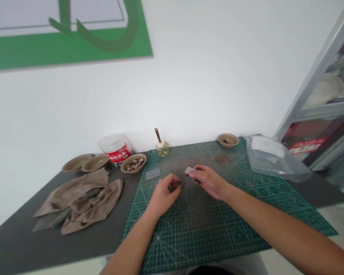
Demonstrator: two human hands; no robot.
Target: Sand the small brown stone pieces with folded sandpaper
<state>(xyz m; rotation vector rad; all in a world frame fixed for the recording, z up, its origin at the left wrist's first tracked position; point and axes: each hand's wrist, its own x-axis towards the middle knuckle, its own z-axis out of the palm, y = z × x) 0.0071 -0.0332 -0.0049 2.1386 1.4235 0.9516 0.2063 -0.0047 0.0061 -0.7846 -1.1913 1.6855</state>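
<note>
Over the middle of the green cutting mat point(166, 238), my left hand point(164, 194) is closed, thumb and fingertips pinching something small and dark that I cannot make out. Just to its right, my right hand point(208, 181) grips a small grey sheet point(190, 170), possibly sandpaper, between thumb and fingers. The hands are close but apart. A similar flat grey rectangle point(153, 173) lies on the mat beyond my left hand. Behind my right hand is a brownish square patch point(223, 159) on the mat.
A bowl of small stones point(135, 165), two more bowls point(95, 163), a plastic jar point(114, 149) and crumpled brown cloths point(88, 206) are at left. A glass bottle point(163, 149) stands at the back. Right are a small bowl point(228, 140), a plastic bag point(275, 162) and shelving point(299, 110).
</note>
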